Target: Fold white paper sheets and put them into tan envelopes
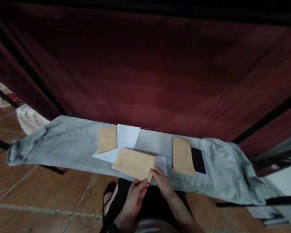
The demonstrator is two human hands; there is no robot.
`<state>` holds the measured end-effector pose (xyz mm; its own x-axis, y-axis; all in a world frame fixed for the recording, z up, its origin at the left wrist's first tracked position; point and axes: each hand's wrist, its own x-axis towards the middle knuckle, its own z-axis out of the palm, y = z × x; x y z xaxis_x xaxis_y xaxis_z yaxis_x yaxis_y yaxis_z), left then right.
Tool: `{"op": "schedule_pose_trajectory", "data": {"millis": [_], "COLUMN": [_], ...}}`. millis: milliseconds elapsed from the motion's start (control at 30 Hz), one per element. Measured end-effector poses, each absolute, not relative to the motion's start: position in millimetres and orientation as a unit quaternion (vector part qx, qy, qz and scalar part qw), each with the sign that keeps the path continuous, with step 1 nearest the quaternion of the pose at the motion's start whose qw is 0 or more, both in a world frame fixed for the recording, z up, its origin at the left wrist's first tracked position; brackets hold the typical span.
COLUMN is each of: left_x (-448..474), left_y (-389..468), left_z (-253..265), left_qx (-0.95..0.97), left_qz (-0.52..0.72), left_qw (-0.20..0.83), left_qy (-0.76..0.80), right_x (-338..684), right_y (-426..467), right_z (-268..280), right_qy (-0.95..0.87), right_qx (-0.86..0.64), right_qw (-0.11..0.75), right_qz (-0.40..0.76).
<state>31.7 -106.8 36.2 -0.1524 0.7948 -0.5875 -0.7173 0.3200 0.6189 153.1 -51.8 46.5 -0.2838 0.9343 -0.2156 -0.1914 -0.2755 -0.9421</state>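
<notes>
While I watched the held envelope [134,163] from far away: it was by the near edge of the gray surface [72,142], around the middle.
Left hand [136,191]: I saw it pinch the envelope's bottom edge, close to the right corner.
Right hand [160,180]: it pinched the short right end.
Weight: I guessed it was very light, since it looked flat and thin.
Feel: it looked like dull brown paper, so I thought it would bend easily and not slip much.
Care: I thought a hard squeeze or pull could crease or rip it.
Best hold: I judged that short right end good, with soft fingertips and the other end left free.
Nearby: another envelope [107,139] lay partly on white paper [127,134], toward the far edge; a third envelope [183,155] lay right beside a phone [199,161], toward the right end.
</notes>
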Motion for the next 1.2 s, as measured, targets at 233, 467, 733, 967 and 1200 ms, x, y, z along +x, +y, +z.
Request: {"op": "schedule_pose_trajectory", "data": {"millis": [233,467,733,967,1200], "left_x": [30.4,40.6,3.4,5.0,23.7], "left_y": [-108.7,-123.9,-87.7,-91.2,-99.9], "left_z": [24.7,42.7,62.3,44.0,23.7], "left_qx": [0.1,0.405,0.813,0.841,0.831], "left_qz": [0.51,0.37,0.188,0.156,0.16], "left_qw": [0.689,0.638,0.112,0.079,-0.001], "left_qy": [0.505,0.541,0.54,0.512,0.533], "right_x": [165.1,177.2,204.0,220.5,224.1], "right_y": [-55.8,-41.9,-54.8,-60.6,-78.1], "right_z": [46.9,30.6,51.0,35.8,20.3], "right_qy": [-0.401,-0.503,-0.507,-0.574,-0.646], "right_qx": [-0.42,-0.509,-0.432,-0.474,-0.636], "right_qw": [0.405,0.436,0.41,0.384,0.37], "right_qz": [0.706,0.546,0.623,0.547,0.204]}}
